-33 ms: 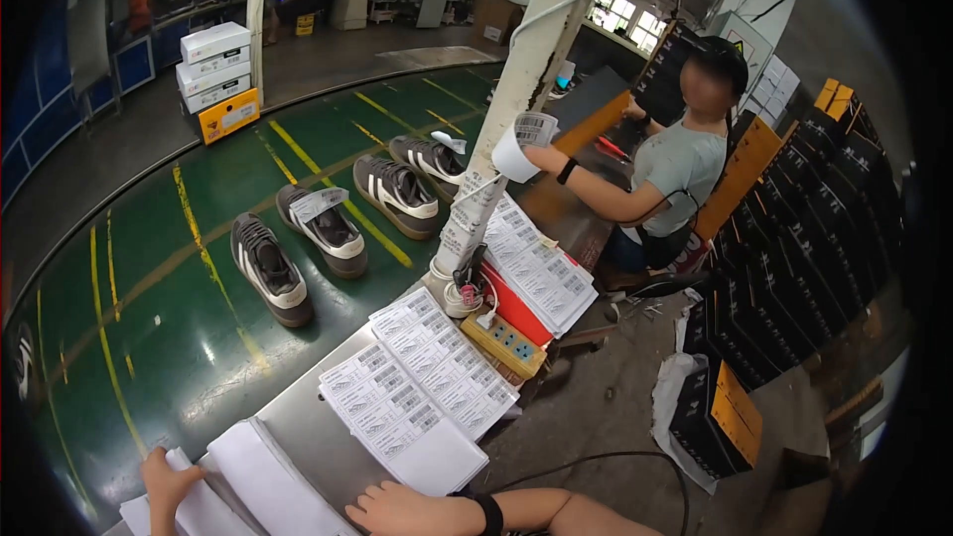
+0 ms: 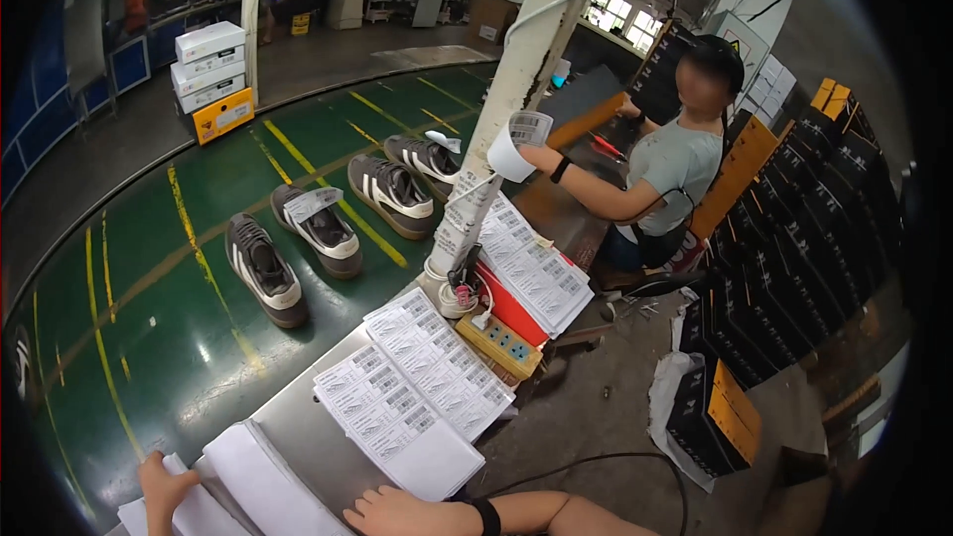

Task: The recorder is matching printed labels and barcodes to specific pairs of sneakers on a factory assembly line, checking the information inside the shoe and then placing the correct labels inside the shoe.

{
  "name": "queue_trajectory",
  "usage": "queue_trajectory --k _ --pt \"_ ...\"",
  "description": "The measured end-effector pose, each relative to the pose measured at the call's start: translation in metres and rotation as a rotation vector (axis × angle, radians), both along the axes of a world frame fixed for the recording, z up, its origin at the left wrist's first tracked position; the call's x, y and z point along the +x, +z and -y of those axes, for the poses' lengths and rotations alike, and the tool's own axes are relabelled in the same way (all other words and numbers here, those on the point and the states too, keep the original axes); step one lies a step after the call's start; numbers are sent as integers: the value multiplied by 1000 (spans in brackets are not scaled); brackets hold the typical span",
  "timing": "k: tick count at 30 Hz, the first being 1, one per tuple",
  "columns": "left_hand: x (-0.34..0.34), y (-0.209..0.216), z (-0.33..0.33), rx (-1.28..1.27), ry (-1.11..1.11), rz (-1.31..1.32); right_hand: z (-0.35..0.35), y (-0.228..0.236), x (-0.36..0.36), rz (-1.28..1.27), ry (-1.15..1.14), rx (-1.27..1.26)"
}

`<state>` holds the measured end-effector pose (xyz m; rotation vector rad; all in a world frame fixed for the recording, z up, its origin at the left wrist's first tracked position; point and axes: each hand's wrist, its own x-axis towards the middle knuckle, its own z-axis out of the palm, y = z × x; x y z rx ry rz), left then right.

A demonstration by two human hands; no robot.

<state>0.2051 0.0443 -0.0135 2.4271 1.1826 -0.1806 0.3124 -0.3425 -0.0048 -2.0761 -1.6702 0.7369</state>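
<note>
Paper pile (image 2: 204, 508): white, on the lower-left end of the bench (image 2: 336, 445), running out of view at the bottom. Long axis roughly 11 to 5 o'clock. Left hand (image 2: 167, 486) touches its upper-left edge; bulk of the pile lies toward 4 o'clock from it. Left is clearly the nearer hand. Thumb set apart from fingers; fingertips partly hidden, so cannot tell if a sheet is pinched.

Folded white stack (image 2: 268, 481): just beside the pile, at 3 o'clock from the left hand, axis near parallel. From the right hand (image 2: 395, 512) it lies at 10 o'clock.

Right hand: back upward, fingers close together. Underside hidden; cannot tell if anything is held. Label sheets (image 2: 397, 415), 2 groups side by side, at 12 o'clock from it, lower end near the wrist.

Farther out: socket block (image 2: 499, 345) at 1 o'clock from the right hand. Green belt (image 2: 204, 318) beyond the bench; nearest dark shoe (image 2: 264, 273) of a row of 4 at 1 o'clock from the left hand. Co-worker (image 2: 680, 164) at 1 o'clock from the right hand, holding a curled label strip (image 2: 518, 146).
</note>
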Motion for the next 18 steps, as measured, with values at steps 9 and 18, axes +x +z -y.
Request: queue_trajectory --k 9,18 --pt "-38 -49 -31 147 -51 96 -3 15 -7 77 -64 41" --pt "-67 -31 -17 383 -349 108 67 22 28 -400 -106 231"
